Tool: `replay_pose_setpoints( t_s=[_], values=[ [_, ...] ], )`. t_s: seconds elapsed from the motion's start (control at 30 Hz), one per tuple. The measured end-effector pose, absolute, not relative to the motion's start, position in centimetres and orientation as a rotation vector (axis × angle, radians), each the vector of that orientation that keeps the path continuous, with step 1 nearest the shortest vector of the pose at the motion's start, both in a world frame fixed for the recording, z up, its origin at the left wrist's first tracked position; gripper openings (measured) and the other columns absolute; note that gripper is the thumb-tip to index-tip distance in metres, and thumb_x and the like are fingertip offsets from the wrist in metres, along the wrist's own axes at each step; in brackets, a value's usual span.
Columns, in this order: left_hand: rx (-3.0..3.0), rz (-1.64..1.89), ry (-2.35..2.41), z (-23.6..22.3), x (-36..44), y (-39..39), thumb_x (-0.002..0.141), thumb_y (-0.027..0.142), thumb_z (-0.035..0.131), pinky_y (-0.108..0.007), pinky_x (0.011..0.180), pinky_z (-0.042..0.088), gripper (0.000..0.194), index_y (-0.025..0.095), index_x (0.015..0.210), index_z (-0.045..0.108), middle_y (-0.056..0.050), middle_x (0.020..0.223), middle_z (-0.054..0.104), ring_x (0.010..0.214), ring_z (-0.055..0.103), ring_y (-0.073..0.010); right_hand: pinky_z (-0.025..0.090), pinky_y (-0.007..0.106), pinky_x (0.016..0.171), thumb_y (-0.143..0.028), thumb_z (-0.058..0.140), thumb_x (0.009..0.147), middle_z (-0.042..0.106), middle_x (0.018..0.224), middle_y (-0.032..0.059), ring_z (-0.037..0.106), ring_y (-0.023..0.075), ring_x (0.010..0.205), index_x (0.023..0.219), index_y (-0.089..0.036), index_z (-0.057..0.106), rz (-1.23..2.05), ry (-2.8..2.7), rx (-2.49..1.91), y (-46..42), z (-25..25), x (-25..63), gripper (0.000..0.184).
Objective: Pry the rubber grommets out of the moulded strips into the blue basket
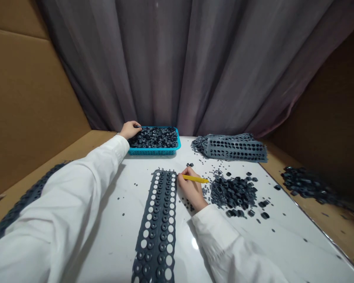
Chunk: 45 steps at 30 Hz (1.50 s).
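Observation:
A long dark grey rubber strip full of round holes and small rings lies lengthwise on the white table. My right hand rests beside its far right edge, closed around a yellow stick. My left hand reaches far out to the left corner of a blue basket heaped with dark rings; its fingers curl over the rim among the rings, and what they hold is hidden.
A loose pile of dark rings lies right of my right hand, with scraps scattered around. Stacked punched strips sit at the back right. More rings lie on the brown ledge at right. Another strip runs along the left edge.

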State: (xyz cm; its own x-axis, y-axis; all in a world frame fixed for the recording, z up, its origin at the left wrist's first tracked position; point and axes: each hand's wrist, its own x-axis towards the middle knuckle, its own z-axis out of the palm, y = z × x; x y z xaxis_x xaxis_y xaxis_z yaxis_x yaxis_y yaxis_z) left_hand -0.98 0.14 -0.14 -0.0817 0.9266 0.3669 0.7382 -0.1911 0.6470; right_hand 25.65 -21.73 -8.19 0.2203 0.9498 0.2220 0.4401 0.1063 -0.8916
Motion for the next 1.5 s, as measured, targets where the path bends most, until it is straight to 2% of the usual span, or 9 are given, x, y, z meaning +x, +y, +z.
replay_pose_setpoints(
  t_s=[0.2,0.33,0.57,0.83,0.97,1.23,1.5],
  values=[
    [1.854,1.181,1.754,-0.3,-1.4,-0.7,0.051,0.027,0.077,-0.031,0.084,0.043,0.022,0.018,0.070,0.069,-0.004,0.076,0.068,0.084,0.060,-0.0228,0.037,0.027,0.056,-0.025,0.049,0.070,0.049,0.047,-0.0051,0.048,0.0156,0.050,0.061,-0.022,0.043,0.636,-1.371,-1.484,-21.7,-8.2,25.6,0.011],
    [1.728,1.246,1.667,-0.5,-1.6,-0.7,0.052,0.027,0.076,-0.029,0.084,0.044,0.031,0.017,0.080,0.069,-0.005,0.084,0.069,0.087,0.060,-0.0208,0.037,0.026,0.056,-0.025,0.049,0.070,0.050,0.049,-0.0052,0.049,0.0153,0.052,0.061,-0.022,0.044,0.623,-1.381,-1.472,-21.7,-8.5,25.7,0.011],
    [1.411,1.361,1.571,-0.8,-2.3,-0.5,0.062,0.023,0.062,-0.027,0.077,0.046,0.026,0.016,0.086,0.067,-0.006,0.092,0.069,0.088,0.061,-0.0177,0.035,0.026,0.056,-0.025,0.049,0.069,0.050,0.050,-0.0049,0.048,0.0148,0.051,0.060,-0.021,0.044,0.620,-1.370,-1.457,-21.7,-8.5,25.7,0.011],
    [1.129,1.416,1.475,-0.6,-3.2,-0.6,0.068,0.026,0.060,-0.021,0.058,0.042,0.019,0.013,0.080,0.062,-0.007,0.080,0.067,0.073,0.061,-0.0144,0.036,0.026,0.057,-0.025,0.048,0.070,0.051,0.052,-0.0045,0.050,0.0150,0.054,0.062,-0.021,0.044,0.621,-1.386,-1.449,-21.7,-8.7,25.8,0.010],
    [1.043,1.433,1.469,-0.5,-3.2,-0.8,0.073,0.029,0.057,-0.021,0.057,0.040,0.017,0.013,0.077,0.060,-0.006,0.075,0.065,0.066,0.059,-0.0128,0.036,0.025,0.057,-0.025,0.048,0.071,0.050,0.053,-0.0048,0.049,0.0145,0.053,0.062,-0.021,0.044,0.606,-1.391,-1.450,-21.6,-8.7,25.7,0.010],
    [0.934,1.423,1.426,-0.1,-3.8,-1.5,0.084,0.035,0.046,-0.020,0.051,0.038,0.027,0.013,0.078,0.060,-0.006,0.072,0.062,0.058,0.056,-0.0117,0.035,0.025,0.055,-0.024,0.049,0.070,0.048,0.051,-0.0050,0.048,0.0142,0.052,0.060,-0.021,0.041,0.606,-1.387,-1.472,-21.8,-8.1,25.4,0.012],
    [0.959,1.429,1.429,-0.3,-4.2,-2.3,0.086,0.044,0.043,-0.022,0.059,0.043,0.035,0.014,0.081,0.059,-0.007,0.079,0.061,0.067,0.058,-0.0137,0.034,0.025,0.054,-0.025,0.049,0.070,0.048,0.051,-0.0049,0.048,0.0142,0.053,0.060,-0.021,0.042,0.606,-1.390,-1.467,-21.8,-8.0,25.6,0.013]
  ],
)
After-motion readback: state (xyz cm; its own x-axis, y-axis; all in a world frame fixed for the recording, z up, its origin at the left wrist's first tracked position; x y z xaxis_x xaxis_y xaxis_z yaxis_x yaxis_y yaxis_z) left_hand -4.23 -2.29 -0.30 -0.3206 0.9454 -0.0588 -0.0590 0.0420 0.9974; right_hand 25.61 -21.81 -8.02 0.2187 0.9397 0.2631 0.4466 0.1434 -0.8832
